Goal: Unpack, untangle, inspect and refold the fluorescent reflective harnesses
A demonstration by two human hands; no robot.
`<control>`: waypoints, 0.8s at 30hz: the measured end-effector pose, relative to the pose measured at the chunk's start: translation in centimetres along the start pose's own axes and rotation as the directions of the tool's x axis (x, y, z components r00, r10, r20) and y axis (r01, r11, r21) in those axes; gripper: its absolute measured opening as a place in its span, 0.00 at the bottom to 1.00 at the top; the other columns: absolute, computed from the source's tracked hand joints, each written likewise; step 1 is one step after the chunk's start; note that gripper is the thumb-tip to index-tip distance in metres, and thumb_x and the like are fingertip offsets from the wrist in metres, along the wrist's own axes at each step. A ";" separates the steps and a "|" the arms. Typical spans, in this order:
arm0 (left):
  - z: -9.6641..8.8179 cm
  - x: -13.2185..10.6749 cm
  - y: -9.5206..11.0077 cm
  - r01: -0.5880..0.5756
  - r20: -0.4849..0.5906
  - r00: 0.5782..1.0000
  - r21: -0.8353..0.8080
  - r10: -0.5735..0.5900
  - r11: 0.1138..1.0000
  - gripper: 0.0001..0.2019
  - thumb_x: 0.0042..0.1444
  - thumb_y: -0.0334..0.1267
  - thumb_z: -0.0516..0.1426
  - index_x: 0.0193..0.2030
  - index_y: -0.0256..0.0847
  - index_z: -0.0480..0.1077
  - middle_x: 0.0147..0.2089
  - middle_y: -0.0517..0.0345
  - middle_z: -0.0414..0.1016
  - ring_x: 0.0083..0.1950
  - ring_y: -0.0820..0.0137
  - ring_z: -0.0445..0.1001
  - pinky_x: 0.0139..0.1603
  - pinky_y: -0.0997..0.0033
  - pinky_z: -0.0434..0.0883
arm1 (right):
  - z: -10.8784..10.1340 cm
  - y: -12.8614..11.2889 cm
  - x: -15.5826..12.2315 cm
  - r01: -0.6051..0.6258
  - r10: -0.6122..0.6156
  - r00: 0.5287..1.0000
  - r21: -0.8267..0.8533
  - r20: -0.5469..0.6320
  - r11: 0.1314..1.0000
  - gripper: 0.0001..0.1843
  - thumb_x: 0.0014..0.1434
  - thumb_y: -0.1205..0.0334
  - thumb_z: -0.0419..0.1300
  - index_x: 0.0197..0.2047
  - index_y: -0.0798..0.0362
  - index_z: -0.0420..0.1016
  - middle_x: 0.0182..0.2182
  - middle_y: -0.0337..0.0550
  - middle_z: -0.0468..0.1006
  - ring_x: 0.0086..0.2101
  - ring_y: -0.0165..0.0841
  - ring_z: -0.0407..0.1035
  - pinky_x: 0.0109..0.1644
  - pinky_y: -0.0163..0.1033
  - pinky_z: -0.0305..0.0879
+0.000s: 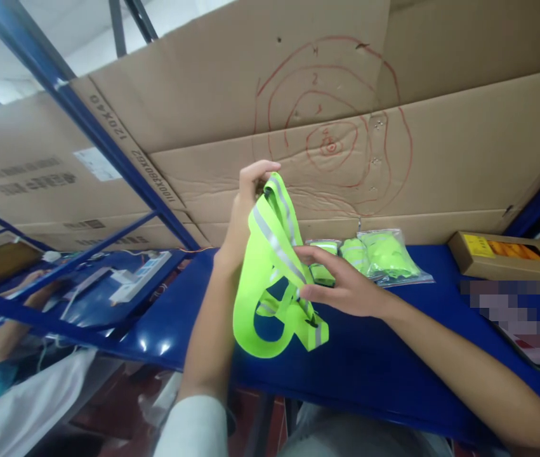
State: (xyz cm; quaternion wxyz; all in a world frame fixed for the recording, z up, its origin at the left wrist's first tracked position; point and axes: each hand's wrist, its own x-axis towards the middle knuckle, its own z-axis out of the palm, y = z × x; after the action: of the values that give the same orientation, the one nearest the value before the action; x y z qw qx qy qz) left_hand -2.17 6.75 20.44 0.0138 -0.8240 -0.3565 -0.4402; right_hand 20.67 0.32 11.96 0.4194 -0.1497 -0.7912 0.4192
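A neon yellow-green reflective vest (276, 238) made of straps with silver stripes hangs in loose loops above the blue table (360, 355). My left hand (255, 184) is closed on its upper end, some fingers hidden behind the fabric. At the vest's right edge is my right hand (341, 282), thumb and forefinger apart, fingertips at the straps. Behind that hand lie clear plastic bags (388, 254) with folded material of the same colour, partly covered by it.
A cardboard box (502, 257) with a yellow label stands at the right rear. Cardboard panels (464, 146), one marked with red rings, back the table. Left of the blue frame post (108, 152), another person's arm (7, 327) reaches over a table beside a white device (141, 276).
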 end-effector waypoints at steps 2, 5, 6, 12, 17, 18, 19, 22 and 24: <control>0.7 -0.6 1.6 0.008 -0.074 0.997 0.108 0.000 0.994 0.26 0.72 0.57 0.52 0.72 0.57 0.51 0.56 0.53 0.71 0.53 0.64 0.74 0.53 0.60 0.71 | 0.5 -0.1 0.1 -0.060 0.057 0.998 0.169 0.023 0.984 0.27 0.62 0.43 0.70 0.58 0.49 0.74 0.56 0.48 0.79 0.55 0.41 0.74 0.60 0.48 0.71; 1.1 -1.0 2.9 0.022 -0.154 0.988 0.297 0.025 0.955 0.28 0.71 0.54 0.54 0.73 0.55 0.55 0.59 0.50 0.72 0.61 0.57 0.73 0.59 0.56 0.68 | -0.1 -0.5 0.1 -0.172 0.158 0.985 0.369 0.069 0.913 0.22 0.62 0.42 0.69 0.44 0.52 0.74 0.33 0.37 0.76 0.31 0.30 0.72 0.36 0.37 0.72; 1.1 -1.0 2.8 0.035 -0.156 0.987 0.364 0.024 0.931 0.27 0.70 0.52 0.54 0.73 0.53 0.57 0.59 0.48 0.73 0.61 0.54 0.72 0.61 0.54 0.67 | -0.6 -0.8 0.0 -0.206 0.196 0.978 0.384 0.064 0.900 0.22 0.61 0.42 0.70 0.42 0.52 0.73 0.29 0.34 0.73 0.26 0.27 0.68 0.30 0.35 0.67; 0.1 -0.9 -2.3 0.278 -0.202 0.960 0.632 -0.193 0.723 0.24 0.68 0.37 0.49 0.70 0.44 0.65 0.61 0.34 0.71 0.62 0.41 0.69 0.60 0.43 0.62 | -5.3 -2.4 -1.0 -0.273 0.270 0.961 0.056 0.062 0.960 0.22 0.61 0.43 0.70 0.36 0.52 0.69 0.25 0.31 0.68 0.23 0.26 0.61 0.24 0.33 0.54; 0.9 -2.4 -4.9 0.340 -0.179 0.938 0.639 -0.297 0.690 0.28 0.64 0.31 0.48 0.71 0.42 0.64 0.62 0.32 0.69 0.62 0.40 0.69 0.59 0.41 0.63 | -6.8 -1.2 -1.6 -0.133 0.242 0.948 -0.434 0.206 0.891 0.21 0.70 0.45 0.60 0.33 0.52 0.68 0.26 0.34 0.69 0.26 0.28 0.62 0.29 0.34 0.53; 1.1 -2.5 -5.1 0.347 -0.179 0.935 0.633 -0.306 0.692 0.29 0.64 0.31 0.48 0.72 0.42 0.63 0.62 0.32 0.69 0.62 0.40 0.69 0.59 0.40 0.63 | -6.8 -0.7 -1.7 -0.105 0.260 0.926 -0.476 0.273 0.873 0.20 0.71 0.46 0.58 0.33 0.52 0.70 0.26 0.34 0.70 0.26 0.29 0.63 0.29 0.34 0.54; 1.3 -2.7 -5.1 0.354 -0.186 0.933 0.624 -0.308 0.697 0.29 0.65 0.32 0.49 0.73 0.43 0.62 0.62 0.33 0.70 0.62 0.40 0.68 0.59 0.40 0.64 | -6.9 -0.2 -1.9 -0.088 0.284 0.901 -0.505 0.327 0.859 0.19 0.72 0.48 0.57 0.35 0.52 0.72 0.26 0.36 0.72 0.27 0.30 0.65 0.30 0.35 0.55; 1.5 -2.5 -5.0 0.378 -0.238 0.926 0.556 -0.294 0.740 0.32 0.67 0.35 0.52 0.77 0.50 0.56 0.60 0.39 0.70 0.61 0.43 0.69 0.62 0.38 0.64 | -7.0 1.0 -2.2 -0.092 0.350 0.858 -0.559 0.375 0.824 0.13 0.72 0.56 0.56 0.46 0.52 0.80 0.36 0.43 0.82 0.34 0.35 0.75 0.37 0.37 0.62; 1.2 -2.1 -4.9 0.370 -0.271 0.924 0.456 -0.270 0.810 0.31 0.68 0.38 0.54 0.77 0.53 0.57 0.60 0.42 0.69 0.62 0.45 0.70 0.64 0.38 0.62 | -6.9 1.3 -2.1 -0.085 0.340 0.866 -0.562 0.366 0.823 0.14 0.71 0.58 0.56 0.49 0.52 0.82 0.41 0.46 0.84 0.39 0.38 0.77 0.42 0.38 0.66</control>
State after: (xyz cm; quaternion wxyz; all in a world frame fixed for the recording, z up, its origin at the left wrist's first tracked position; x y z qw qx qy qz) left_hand -5.01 9.56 16.74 0.1859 -0.6733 -0.5887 -0.4069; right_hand 27.30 3.59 11.82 0.1157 -0.2477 -0.9279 0.2536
